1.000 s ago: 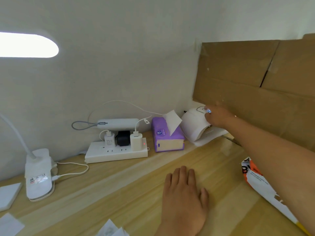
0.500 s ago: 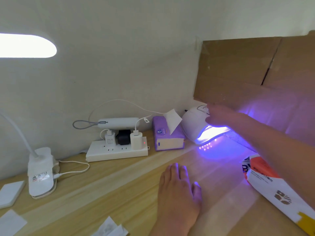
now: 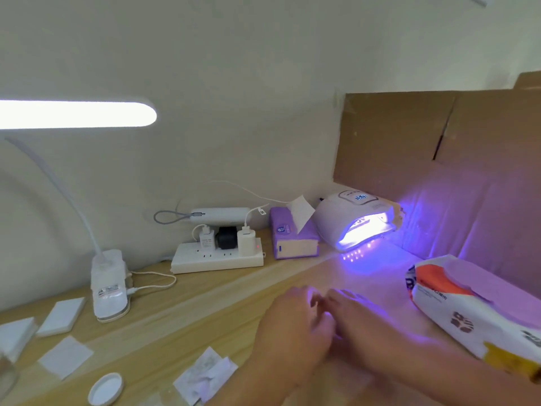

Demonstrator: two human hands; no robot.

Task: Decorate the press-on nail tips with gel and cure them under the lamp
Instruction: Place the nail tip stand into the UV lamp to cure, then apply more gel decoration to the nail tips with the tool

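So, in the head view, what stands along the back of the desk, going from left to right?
Desk lamp base, power strip, purple tissue box, lit nail curing lamp, white-and-orange packet.

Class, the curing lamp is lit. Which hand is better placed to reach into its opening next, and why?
Right, probably. The right hand lies on the curing lamp side of the desk, with bare wood between them; the left hand would have to cross over it.
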